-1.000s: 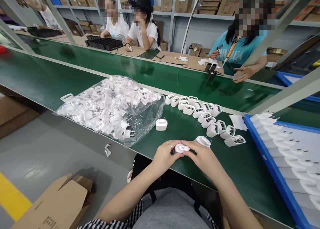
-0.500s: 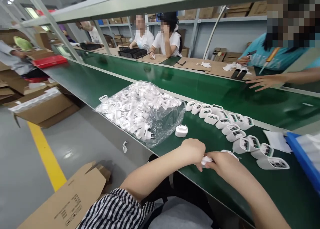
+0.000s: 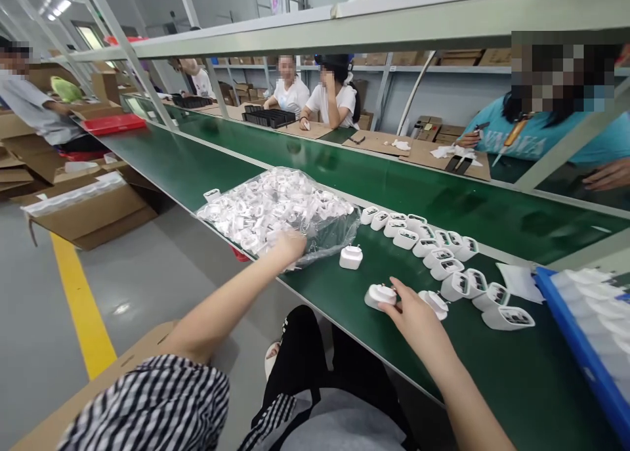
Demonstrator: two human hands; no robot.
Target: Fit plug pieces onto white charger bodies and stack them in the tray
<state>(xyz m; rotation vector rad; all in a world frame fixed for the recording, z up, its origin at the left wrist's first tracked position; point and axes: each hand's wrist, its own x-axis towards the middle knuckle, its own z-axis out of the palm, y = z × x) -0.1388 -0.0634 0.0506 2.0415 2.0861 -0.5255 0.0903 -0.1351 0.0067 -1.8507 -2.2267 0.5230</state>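
Observation:
My left hand (image 3: pixel 291 246) reaches into the near right side of a heap of white plug pieces (image 3: pixel 268 198) on a clear plastic bag (image 3: pixel 329 237); its fingertips are hidden. Thumb and finger of my right hand (image 3: pixel 412 310) are around the right end of a white plug charger (image 3: pixel 378 296) on the green bench. Beside that hand, partly behind it, lies another white charger (image 3: pixel 435 302). A further one with pins up, a white charger (image 3: pixel 351 257), stands right of the bag. Open white charger housings (image 3: pixel 506 317) with circuit parts inside form a slanting double row.
At the right edge is a blue tray (image 3: pixel 581 352) of white pieces, with a white sheet (image 3: pixel 520 281) near it. A metal shelf beam (image 3: pixel 423 21) crosses above the bench. Co-workers sit opposite; one person (image 3: pixel 541 129) holds a tool. Cardboard boxes (image 3: pixel 93 211) stand on the left floor.
My hands were together over a white piece; they have parted. The left has moved left to the heap, and the right has a charger at the bench surface. The view has shifted slightly.

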